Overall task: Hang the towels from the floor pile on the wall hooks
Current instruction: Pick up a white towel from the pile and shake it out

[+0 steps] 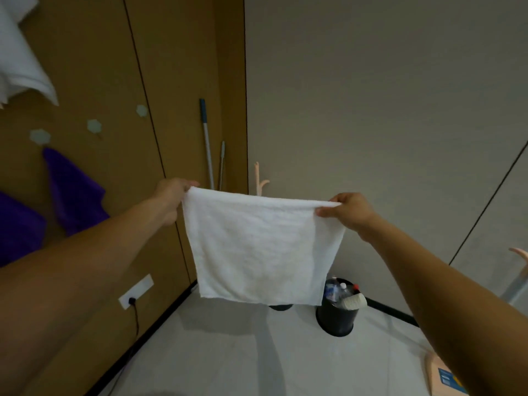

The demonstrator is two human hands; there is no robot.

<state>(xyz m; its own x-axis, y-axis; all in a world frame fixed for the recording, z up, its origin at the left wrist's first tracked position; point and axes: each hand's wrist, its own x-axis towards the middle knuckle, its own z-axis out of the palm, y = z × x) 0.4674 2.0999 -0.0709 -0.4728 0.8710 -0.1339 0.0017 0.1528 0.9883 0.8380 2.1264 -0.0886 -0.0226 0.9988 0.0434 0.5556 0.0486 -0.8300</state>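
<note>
Centrally, left hand (171, 197) and right hand (348, 212) pinch the white towel (261, 247), screening a pink stand (259, 182) beside the black bin (338, 317)

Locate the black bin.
In the head view, the bin stands on the floor right of centre, close to the grey wall, partly behind the lower right corner of the white towel.

The single head-worn camera is facing forward and slightly down into the corner where the brown wall (85, 67) is meeting the grey wall (371, 95), framing the left hand (171, 195), right hand (350, 211) and white towel (257, 247) near, the floor (228, 352) farther below.
</note>
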